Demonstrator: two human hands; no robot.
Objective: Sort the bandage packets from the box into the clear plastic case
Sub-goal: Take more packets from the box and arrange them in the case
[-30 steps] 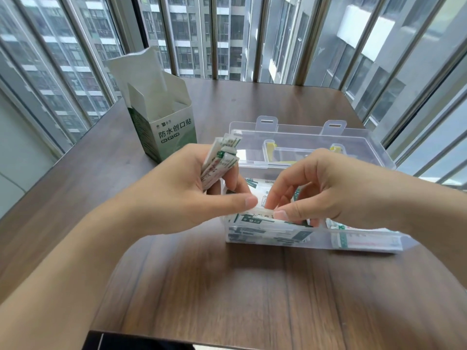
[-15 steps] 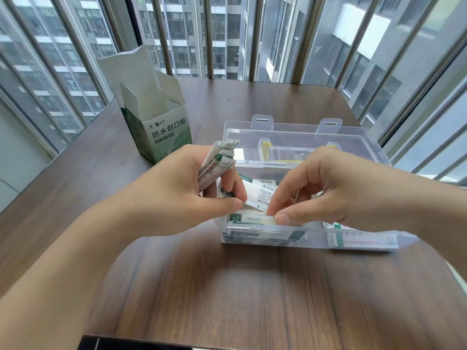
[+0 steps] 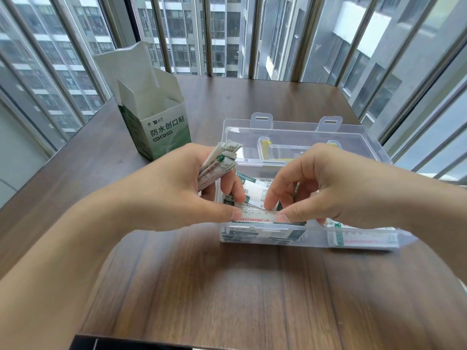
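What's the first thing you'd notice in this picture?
Two hands meet in the middle over a clear plastic case with its lid open. The left hand holds a stack of bandage packets, while the right hand pinches a single packet at the case's front edge. Behind them on the left of the wooden table stands an opened green and white box.

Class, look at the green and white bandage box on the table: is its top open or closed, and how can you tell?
Open. The bandage box stands upright with its top flaps raised, so its pale inner walls show. Whether any packets remain inside cannot be told.
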